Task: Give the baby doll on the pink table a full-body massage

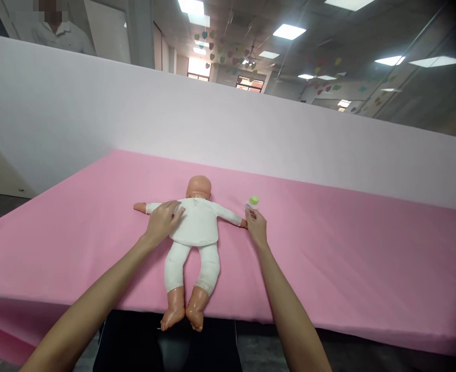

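Observation:
A baby doll (194, 222) in white cloth lies stretched out on the pink-covered table, bald head away from me and bare feet at the near edge. None of its face shows. My left hand (164, 219) lies on the doll's upper body, by the shoulder at its left side in the picture, with thumb and fingers apart. Beside the doll's other hand, my right hand (257, 226) has its fingers closed on the lower part of a small clear bottle (251, 204) with a light green cap. My fingers cover part of the bottle.
A pink cloth (328, 258) covers the table and hangs over its front edge. Along the far side stands a white partition (251, 132). Beyond it, at upper left, is a person (63, 39) in a light collared shirt.

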Demonstrator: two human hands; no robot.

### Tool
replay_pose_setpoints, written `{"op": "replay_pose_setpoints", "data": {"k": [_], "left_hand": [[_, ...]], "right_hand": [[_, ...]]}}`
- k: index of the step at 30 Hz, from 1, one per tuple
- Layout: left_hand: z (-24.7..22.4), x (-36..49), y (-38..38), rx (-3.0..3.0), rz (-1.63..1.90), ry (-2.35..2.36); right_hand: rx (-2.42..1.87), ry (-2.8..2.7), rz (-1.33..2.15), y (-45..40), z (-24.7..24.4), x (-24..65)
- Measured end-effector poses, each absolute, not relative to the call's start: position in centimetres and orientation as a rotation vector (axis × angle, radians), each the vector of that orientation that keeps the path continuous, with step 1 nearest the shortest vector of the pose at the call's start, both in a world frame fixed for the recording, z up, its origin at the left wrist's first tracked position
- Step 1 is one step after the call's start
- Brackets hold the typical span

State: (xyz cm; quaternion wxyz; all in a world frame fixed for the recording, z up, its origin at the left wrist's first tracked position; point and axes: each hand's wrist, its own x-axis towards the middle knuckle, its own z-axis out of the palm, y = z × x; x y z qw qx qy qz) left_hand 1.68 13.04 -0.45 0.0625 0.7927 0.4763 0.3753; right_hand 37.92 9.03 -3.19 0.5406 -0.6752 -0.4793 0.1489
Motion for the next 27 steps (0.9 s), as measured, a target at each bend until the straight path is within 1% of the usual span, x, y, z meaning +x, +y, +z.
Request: {"op": "replay_pose_setpoints", "data": {"k": [3, 8, 10, 11, 13, 15, 18, 21, 23, 27], "left_hand": [[2.1, 4.3, 10.9, 2.388, 1.12, 1.277], [4.5, 8.1, 9.0, 2.463, 0.904, 1.171], [4.9, 10.0, 8.8, 2.434, 0.863, 1.127], [5.1, 11.1, 8.8, 2.379, 0.853, 1.079], [5.3, 14.0, 9.1, 2.161, 0.826, 0.918], [5.1, 17.5, 10.0, 1.808, 0.76, 0.731], [4.2, 22.6, 11.9, 1.207, 0.612, 0.708], [3.2, 26.5, 14.0, 0.749, 0.571, 0.749], [2.7, 28.1, 14.9, 0.611, 0.617, 0.741], [2.5, 30.1, 15.7, 0.572, 0.704, 0.708]], "right_hand": [[-1.54, -0.951, 0.507, 9.7, -2.8, 39.5], [-1.479, -0.813, 0.573, 10.4, -4.0, 40.8], [-1.521, -0.778, 0.502, 11.1, -4.0, 41.3], [-1.55, -0.78, 0.413, 11.6, -3.9, 41.6], [-1.582, -0.853, 0.176, 12.7, -3.2, 42.5], [-1.579, -0.999, 0.025, 13.8, -2.5, 43.3], [-1.581, -1.178, 0.004, 14.5, -1.9, 44.2], [-1.606, -1.303, -0.033, 14.3, -2.1, 44.1], [-1.644, -1.402, -0.039, 13.8, -2.4, 43.8], [-1.724, -1.497, 0.003, 13.4, -3.1, 43.5]]}}
